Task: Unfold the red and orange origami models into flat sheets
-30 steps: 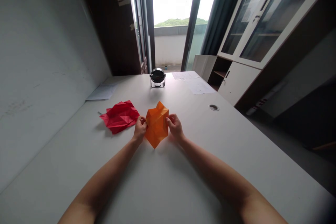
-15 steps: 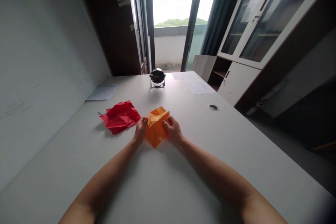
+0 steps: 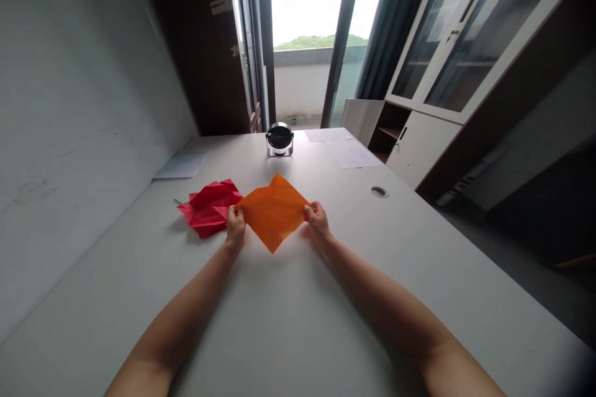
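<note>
An orange paper sheet [image 3: 273,212] is stretched out nearly flat, corner toward me, just above the white table [image 3: 298,316]. My left hand [image 3: 235,227] pinches its left corner, fingers closed. At the sheet's right corner my right hand [image 3: 318,223] pinches it in the same way. A crumpled red paper sheet [image 3: 209,207] with many creases lies on the table just left of my left hand, its right edge partly behind the orange sheet.
A small round silver and black device [image 3: 279,139] stands at the table's far end. White papers [image 3: 181,164] lie at the far left, and more papers [image 3: 347,150] at the far right. A cable hole [image 3: 379,191] sits right of my hands. Cabinets stand along the right.
My hands have moved apart and pulled the orange sheet from a folded, puffed shape into a wide, nearly flat square. The red sheet has not moved.
</note>
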The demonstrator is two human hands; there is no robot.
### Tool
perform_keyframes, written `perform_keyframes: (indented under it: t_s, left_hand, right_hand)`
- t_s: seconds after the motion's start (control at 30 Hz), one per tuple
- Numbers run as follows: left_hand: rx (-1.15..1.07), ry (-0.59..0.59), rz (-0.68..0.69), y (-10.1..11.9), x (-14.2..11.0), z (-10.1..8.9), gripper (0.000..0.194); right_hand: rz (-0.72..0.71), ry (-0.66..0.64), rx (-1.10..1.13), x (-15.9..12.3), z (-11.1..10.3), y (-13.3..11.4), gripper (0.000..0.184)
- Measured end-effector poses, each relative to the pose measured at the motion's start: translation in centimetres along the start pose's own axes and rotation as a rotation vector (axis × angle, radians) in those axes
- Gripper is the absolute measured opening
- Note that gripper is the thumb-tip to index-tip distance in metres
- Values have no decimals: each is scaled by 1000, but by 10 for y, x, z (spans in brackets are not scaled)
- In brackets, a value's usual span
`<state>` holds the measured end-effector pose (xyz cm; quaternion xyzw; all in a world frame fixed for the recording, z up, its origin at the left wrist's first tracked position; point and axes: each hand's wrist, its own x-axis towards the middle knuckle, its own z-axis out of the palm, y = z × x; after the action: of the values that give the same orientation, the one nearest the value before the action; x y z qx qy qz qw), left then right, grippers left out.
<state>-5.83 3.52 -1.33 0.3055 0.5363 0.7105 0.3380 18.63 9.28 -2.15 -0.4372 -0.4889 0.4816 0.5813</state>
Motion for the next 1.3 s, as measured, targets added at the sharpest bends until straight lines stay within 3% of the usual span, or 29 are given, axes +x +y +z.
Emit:
perform_keyframes:
  t_s: [0.13,0.27,0.43,0.6,0.7,0.8,0.87,0.97,1.07,1.17,1.3]
  left_hand:
    - [-202,7,-125,-3,4,0,14]
    - [-270,7,-179,4,0,3,20]
    - [-313,-299,-226,14,-16,13,40]
    - [-266,-314,-228,12,-21,17,37]
    - [-302,-216,-177,18,-8,11,35]
    - [-302,45,-195,32,16,-4,31]
    - [-253,162,-222,43,35,-21,33]
    - [-158,261,-98,56,63,-54,30]
    - [97,326,-6,62,80,-93,25]
    - [489,406,37,62,84,-125,23]
    - [965,508,210,61,75,-137,44]
  right_hand:
    - [78,-48,164,1,1,2,37]
    - [93,-99,187,0,-1,3,41]
    - [113,-62,262,2,-2,3,44]
    - [132,-73,267,1,-1,-1,42]
    - [133,-107,232,-1,-2,-3,39]
    - [143,-123,217,-2,-3,-4,39]
    - [150,-132,215,-2,-3,-5,39]
    - [152,-151,208,-2,-2,-7,37]
    - [152,-163,196,-3,-1,-8,36]
    - [147,-168,186,-3,0,-8,36]
    - [135,-172,176,-4,0,-9,36]
